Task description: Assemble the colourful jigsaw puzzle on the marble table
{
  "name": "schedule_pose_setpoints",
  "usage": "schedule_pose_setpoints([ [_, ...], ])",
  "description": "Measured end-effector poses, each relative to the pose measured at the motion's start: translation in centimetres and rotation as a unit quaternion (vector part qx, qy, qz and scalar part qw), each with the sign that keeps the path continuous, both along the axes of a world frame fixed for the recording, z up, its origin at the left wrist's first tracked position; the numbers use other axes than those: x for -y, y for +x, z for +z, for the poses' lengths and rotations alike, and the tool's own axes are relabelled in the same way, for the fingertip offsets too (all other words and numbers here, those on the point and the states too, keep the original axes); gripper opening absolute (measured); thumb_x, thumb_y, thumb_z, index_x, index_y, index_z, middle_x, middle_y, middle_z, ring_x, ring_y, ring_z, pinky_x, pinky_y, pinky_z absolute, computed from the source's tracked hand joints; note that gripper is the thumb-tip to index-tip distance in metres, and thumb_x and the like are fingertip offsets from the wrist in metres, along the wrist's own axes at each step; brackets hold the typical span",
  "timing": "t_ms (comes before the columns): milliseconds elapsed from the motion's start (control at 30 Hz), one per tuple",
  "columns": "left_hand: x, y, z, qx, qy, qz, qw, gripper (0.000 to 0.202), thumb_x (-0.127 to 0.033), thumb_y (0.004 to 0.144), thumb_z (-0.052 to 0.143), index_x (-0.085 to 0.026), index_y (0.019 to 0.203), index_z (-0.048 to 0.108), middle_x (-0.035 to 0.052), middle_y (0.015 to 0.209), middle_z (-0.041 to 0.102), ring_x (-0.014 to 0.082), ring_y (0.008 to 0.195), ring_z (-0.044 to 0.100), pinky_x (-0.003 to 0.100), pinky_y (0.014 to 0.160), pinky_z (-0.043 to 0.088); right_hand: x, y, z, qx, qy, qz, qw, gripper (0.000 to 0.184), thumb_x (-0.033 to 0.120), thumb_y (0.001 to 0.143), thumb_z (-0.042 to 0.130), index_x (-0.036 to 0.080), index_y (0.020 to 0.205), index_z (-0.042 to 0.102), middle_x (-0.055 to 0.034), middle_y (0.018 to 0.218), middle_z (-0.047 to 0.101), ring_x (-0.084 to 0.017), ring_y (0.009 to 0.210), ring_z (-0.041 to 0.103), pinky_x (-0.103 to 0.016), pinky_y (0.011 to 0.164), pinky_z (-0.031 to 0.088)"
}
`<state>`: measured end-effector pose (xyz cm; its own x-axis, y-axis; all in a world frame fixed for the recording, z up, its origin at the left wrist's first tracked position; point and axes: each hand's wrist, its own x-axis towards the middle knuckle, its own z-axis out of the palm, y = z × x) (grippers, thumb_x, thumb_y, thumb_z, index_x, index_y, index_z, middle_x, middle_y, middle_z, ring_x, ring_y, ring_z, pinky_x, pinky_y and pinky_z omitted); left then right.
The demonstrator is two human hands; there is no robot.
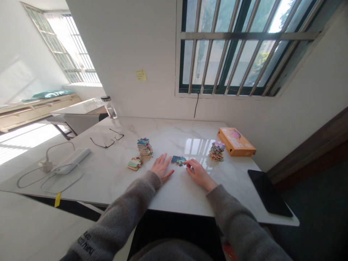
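Observation:
A few joined jigsaw pieces [178,160], blue and green, lie on the white marbled table [168,130] between my hands. My left hand [162,167] rests flat just left of them, its fingers spread and holding nothing. At their right edge, my right hand [198,172] has its fingers bent together on a jigsaw piece, which the fingertips partly hide. Beyond my left hand stands a tall stack of jigsaw pieces [145,148], with a lower stack of pale green pieces [135,163] in front of it. Another stack of jigsaw pieces [216,151] rises to the right.
An orange box [236,141] lies at the back right, and a black tablet [269,193] near the right edge. On the left are eyeglasses [110,142], a white power strip [73,160] with its cable, and a clear bottle [110,108] at the back corner.

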<state>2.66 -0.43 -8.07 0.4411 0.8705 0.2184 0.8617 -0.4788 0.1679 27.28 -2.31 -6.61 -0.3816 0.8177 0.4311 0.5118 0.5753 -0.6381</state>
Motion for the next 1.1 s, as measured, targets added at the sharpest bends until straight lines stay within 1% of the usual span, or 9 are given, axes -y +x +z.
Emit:
schedule_pose_setpoints([
  [100, -0.3, 0.7, 0.1, -0.031, -0.038, 0.057, 0.997, 0.068, -0.054, 0.094, 0.045, -0.020, 0.152, 0.033, 0.0170, 0.162, 0.025, 0.0383, 0.148, 0.023, 0.060, 0.115, 0.025, 0.0, 0.1, 0.0, -0.001, -0.002, 0.001, 1.000, 0.027, 0.010, 0.091, 0.050, 0.021, 0.112, 0.063, -0.0041, 0.094, 0.056, -0.018, 0.090, 0.057, -0.036, 0.086, 0.049],
  [233, -0.8, 0.6, 0.1, -0.046, -0.047, 0.088, 0.994, 0.066, -0.055, 0.095, 0.043, -0.023, 0.153, 0.033, 0.0147, 0.162, 0.024, 0.0374, 0.149, 0.021, 0.061, 0.116, 0.020, 0.0, 0.1, -0.1, -0.003, -0.001, 0.002, 1.000, 0.028, 0.011, 0.091, 0.050, 0.023, 0.113, 0.062, -0.0039, 0.095, 0.056, -0.018, 0.090, 0.057, -0.035, 0.086, 0.050],
  [467, -1.3, 0.2, 0.0, -0.053, -0.056, 0.104, 0.992, 0.067, -0.057, 0.095, 0.041, -0.023, 0.153, 0.034, 0.0138, 0.163, 0.025, 0.0385, 0.149, 0.021, 0.060, 0.116, 0.021, 0.1, 0.0, 0.3, -0.007, -0.010, 0.000, 1.000, 0.028, 0.010, 0.090, 0.050, 0.022, 0.112, 0.063, -0.0041, 0.096, 0.055, -0.018, 0.091, 0.057, -0.035, 0.086, 0.050],
  [600, -1.8, -0.1, -0.4, -0.049, -0.039, 0.110, 0.992, 0.065, -0.057, 0.095, 0.041, -0.025, 0.151, 0.036, 0.0125, 0.162, 0.027, 0.0380, 0.148, 0.023, 0.057, 0.116, 0.022, 0.1, 0.0, 0.2, -0.006, -0.011, 0.001, 1.000, 0.028, 0.011, 0.090, 0.050, 0.023, 0.113, 0.063, -0.0040, 0.096, 0.055, -0.018, 0.091, 0.057, -0.036, 0.086, 0.050],
  [767, -2.5, -0.8, -0.6, -0.039, -0.023, 0.105, 0.993, 0.065, -0.056, 0.094, 0.042, -0.021, 0.149, 0.038, 0.0159, 0.158, 0.032, 0.0371, 0.145, 0.029, 0.053, 0.116, 0.025, 0.0, 0.1, 0.1, -0.009, -0.007, 0.002, 1.000, 0.029, 0.011, 0.090, 0.050, 0.023, 0.113, 0.063, -0.0043, 0.096, 0.055, -0.019, 0.091, 0.057, -0.037, 0.087, 0.051],
  [867, -2.1, -0.8, -0.4, -0.047, -0.018, 0.095, 0.994, 0.065, -0.055, 0.094, 0.044, -0.020, 0.148, 0.039, 0.0172, 0.158, 0.033, 0.0369, 0.144, 0.030, 0.054, 0.116, 0.025, 0.0, 0.1, 0.1, -0.009, -0.006, 0.002, 1.000, 0.029, 0.011, 0.090, 0.050, 0.023, 0.113, 0.063, -0.0042, 0.096, 0.055, -0.019, 0.091, 0.057, -0.037, 0.087, 0.051],
  [967, -1.0, -0.6, -0.1, -0.061, -0.025, 0.086, 0.994, 0.064, -0.054, 0.093, 0.046, -0.023, 0.148, 0.039, 0.0162, 0.159, 0.032, 0.0365, 0.145, 0.029, 0.057, 0.115, 0.023, 0.1, 0.1, 0.2, -0.008, -0.006, 0.002, 1.000, 0.029, 0.011, 0.090, 0.050, 0.023, 0.113, 0.062, -0.0041, 0.096, 0.055, -0.019, 0.091, 0.057, -0.037, 0.088, 0.050],
  [1100, 0.3, -0.3, 0.5, -0.070, -0.042, 0.099, 0.992, 0.063, -0.053, 0.093, 0.046, -0.024, 0.149, 0.039, 0.0166, 0.160, 0.030, 0.0371, 0.146, 0.028, 0.061, 0.114, 0.023, 0.3, 0.0, 0.5, -0.006, -0.011, 0.002, 1.000, 0.028, 0.011, 0.090, 0.050, 0.023, 0.113, 0.062, -0.0043, 0.097, 0.054, -0.019, 0.091, 0.057, -0.037, 0.088, 0.050],
])
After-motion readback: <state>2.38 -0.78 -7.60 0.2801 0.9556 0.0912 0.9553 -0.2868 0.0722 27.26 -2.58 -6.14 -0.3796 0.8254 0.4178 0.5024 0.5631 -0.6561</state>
